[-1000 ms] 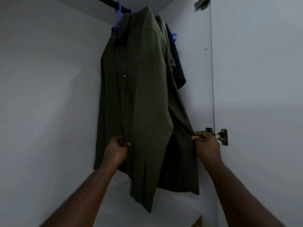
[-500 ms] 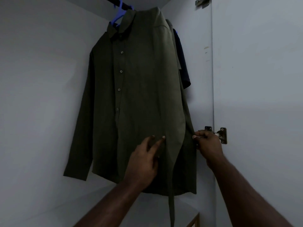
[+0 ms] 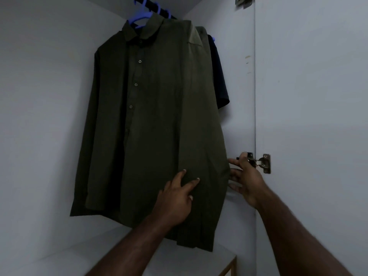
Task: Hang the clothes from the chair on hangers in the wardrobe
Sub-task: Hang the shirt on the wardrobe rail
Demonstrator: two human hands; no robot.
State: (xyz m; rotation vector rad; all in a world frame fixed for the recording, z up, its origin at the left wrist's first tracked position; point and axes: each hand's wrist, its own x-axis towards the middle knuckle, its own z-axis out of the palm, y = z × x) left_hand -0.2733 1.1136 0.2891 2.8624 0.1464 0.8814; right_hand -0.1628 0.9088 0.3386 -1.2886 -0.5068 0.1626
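Head view: left hand flat on shirt; right hand at hem edge.

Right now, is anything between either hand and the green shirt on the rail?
Nothing visible. The left hand lies with straight fingers flat on the front of the green shirt. The right hand is open at the shirt's right edge, beside the door hinge. The shirt already hangs from a blue hanger on the rail.

Interior of a domestic wardrobe, probably in a bedroom. Plain white panels enclose a dark hanging rail carrying blue plastic hangers and shirts; a metal cabinet hinge joins the open door to the carcass.
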